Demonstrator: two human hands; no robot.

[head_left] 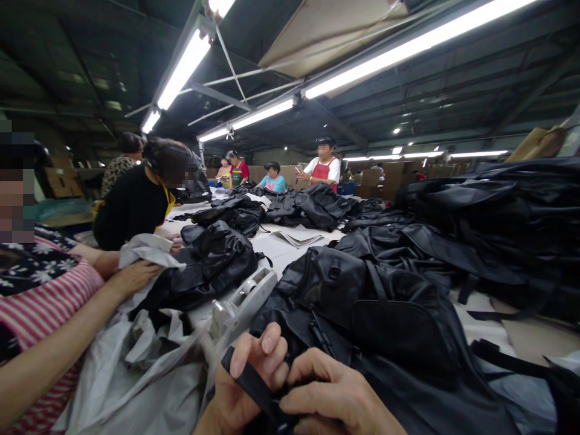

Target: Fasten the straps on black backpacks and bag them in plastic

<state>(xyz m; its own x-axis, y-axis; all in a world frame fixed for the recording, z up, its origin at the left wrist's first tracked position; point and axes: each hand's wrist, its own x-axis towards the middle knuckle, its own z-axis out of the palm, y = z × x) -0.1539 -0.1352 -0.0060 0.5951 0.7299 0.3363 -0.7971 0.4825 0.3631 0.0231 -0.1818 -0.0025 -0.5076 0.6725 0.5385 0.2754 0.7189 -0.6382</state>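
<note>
Low in the head view, my left hand (254, 368) pinches a black strap (254, 386) between thumb and fingers. Close beside it, my right hand (335, 393) has its fingers bent and closed on the lower part of the same strap, where a dark piece, perhaps a buckle, is partly hidden. Just beyond my hands lies a black backpack (394, 329) with a front pocket and straps, spread on the table. A pale grey tape dispenser (244, 302) stands to the left of the backpack.
At the left, a co-worker in a striped apron (58, 302) handles grey lining cloth (145, 362) near another black bag (217, 260). Piled black bags (498, 223) rise at the right. Folded paper (296, 237) lies mid-table (272, 244). Several other people work farther back.
</note>
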